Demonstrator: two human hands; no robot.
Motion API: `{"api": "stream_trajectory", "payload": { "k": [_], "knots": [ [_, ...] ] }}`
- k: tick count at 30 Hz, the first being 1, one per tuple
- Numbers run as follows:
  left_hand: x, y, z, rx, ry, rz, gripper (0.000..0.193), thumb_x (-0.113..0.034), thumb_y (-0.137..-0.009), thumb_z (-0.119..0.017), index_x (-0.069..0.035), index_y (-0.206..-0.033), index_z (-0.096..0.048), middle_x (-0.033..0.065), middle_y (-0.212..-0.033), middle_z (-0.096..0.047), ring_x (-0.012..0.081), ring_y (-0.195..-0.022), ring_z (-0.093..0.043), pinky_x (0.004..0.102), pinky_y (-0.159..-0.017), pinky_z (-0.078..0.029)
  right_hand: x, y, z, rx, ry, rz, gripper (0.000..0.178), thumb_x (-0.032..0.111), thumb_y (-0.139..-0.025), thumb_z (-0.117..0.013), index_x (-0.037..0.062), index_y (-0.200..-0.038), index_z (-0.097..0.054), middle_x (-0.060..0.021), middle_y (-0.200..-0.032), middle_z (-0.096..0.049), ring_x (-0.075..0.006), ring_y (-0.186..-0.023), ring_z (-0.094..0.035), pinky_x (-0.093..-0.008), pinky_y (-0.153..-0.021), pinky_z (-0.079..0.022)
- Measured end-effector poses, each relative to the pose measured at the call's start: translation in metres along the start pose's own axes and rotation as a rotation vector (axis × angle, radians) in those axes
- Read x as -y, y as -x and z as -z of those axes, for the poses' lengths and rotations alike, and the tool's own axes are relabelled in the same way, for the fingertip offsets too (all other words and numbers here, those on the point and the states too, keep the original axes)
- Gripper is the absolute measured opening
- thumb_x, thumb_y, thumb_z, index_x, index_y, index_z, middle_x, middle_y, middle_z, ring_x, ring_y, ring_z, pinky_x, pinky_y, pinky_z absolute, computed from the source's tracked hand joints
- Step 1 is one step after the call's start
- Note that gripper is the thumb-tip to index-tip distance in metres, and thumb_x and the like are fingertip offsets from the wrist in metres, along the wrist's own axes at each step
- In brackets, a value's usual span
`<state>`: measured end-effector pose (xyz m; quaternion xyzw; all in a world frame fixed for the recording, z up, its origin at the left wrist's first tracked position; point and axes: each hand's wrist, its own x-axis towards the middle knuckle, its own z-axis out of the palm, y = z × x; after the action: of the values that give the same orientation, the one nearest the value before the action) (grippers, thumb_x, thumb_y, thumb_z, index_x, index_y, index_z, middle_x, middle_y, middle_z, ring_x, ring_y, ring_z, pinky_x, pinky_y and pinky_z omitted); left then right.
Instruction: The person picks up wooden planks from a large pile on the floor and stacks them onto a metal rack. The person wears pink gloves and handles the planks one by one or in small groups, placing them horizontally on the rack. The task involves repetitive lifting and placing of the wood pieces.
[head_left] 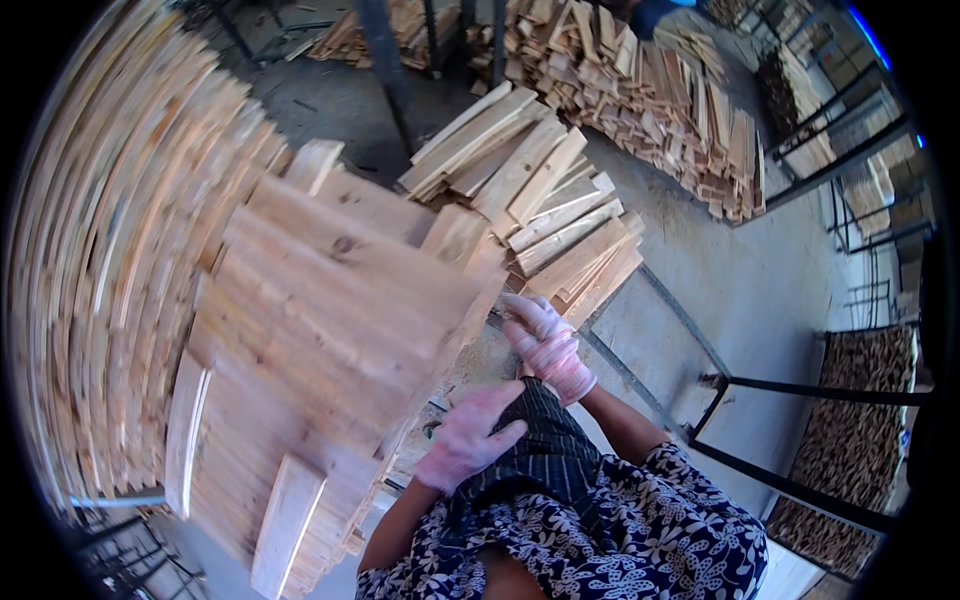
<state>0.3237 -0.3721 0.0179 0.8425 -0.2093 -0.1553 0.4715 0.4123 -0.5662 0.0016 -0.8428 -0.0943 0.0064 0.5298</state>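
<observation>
My left hand [470, 437], in a pale pink knit glove, is over my dark striped lap cloth [540, 425] with its thumb apart from the fingers and nothing in it. My right hand [545, 345], gloved alike with pink bands at the wrist, reaches out just beyond my lap. Its fingers look loosely stretched, nearest to a heap of short boards [570, 235], with no held thing visible. Left of both hands is a broad stack topped by side-by-side wooden planks [320, 350]. Two loose narrow boards, one a pale board [287, 525], lie across its near end.
A tall wall of stacked planks [120, 250] rises on the left. Further off, a large pile of short wood pieces [650, 110] spreads over the grey floor [740, 270]. A black metal frame [790, 490] stands at the right, with more stacked wood [860, 420] behind it.
</observation>
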Motion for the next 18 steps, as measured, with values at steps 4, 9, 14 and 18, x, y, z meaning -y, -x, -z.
{"api": "stream_trajectory", "payload": {
  "k": [4, 9, 14, 18],
  "knots": [
    [-0.004, -0.123, -0.07, 0.213, 0.233, 0.136, 0.05, -0.022, -0.094, -0.068, -0.007, -0.14, -0.056, 0.0172, -0.131, -0.065, 0.0312, -0.114, -0.065, 0.0414, -0.097, -0.051, -0.179, 0.023, 0.048, -0.013, -0.173, -0.686, 0.044, 0.023, -0.096, -0.065, 0.0016, -0.134, -0.063, -0.0117, -0.121, -0.071, -0.0196, -0.112, -0.066, -0.032, -0.098, -0.051],
    [0.027, -0.269, -0.151, 0.391, 0.555, 0.277, 0.057, -0.029, -0.097, -0.069, -0.006, -0.146, -0.051, 0.0113, -0.113, -0.068, 0.0184, -0.099, -0.065, 0.0354, -0.089, -0.053, -0.293, 0.068, 0.064, -0.288, -0.897, -1.001, 0.028, 0.023, -0.093, -0.062, 0.0081, -0.117, -0.066, -0.0078, -0.096, -0.067, -0.0219, -0.085, -0.066, -0.0347, -0.07, -0.054],
    [0.069, -0.376, -0.182, 0.477, 0.175, 0.366, 0.065, -0.053, -0.091, -0.063, -0.008, -0.138, -0.059, 0.0225, -0.13, -0.066, 0.0343, -0.12, -0.064, 0.0406, -0.101, -0.05, -0.335, 0.086, 0.068, -0.183, -0.789, -1.259, 0.01, 0.023, -0.097, -0.058, 0.0134, -0.095, -0.055, 0.0018, -0.071, -0.049, -0.0107, -0.055, -0.047, -0.0298, -0.046, -0.035],
    [0.158, -0.43, -0.173, 0.34, -0.159, 0.445, 0.063, -0.048, -0.089, -0.059, -0.004, -0.134, -0.061, 0.0238, -0.136, -0.062, 0.0396, -0.125, -0.06, 0.0431, -0.107, -0.047, -0.36, 0.091, 0.047, -0.111, -0.603, -1.144, 0.02, 0.026, -0.096, -0.06, 0.0113, -0.11, -0.061, 0.0005, -0.075, -0.054, -0.0118, -0.061, -0.052, -0.0296, -0.05, -0.042]
  ]
}}
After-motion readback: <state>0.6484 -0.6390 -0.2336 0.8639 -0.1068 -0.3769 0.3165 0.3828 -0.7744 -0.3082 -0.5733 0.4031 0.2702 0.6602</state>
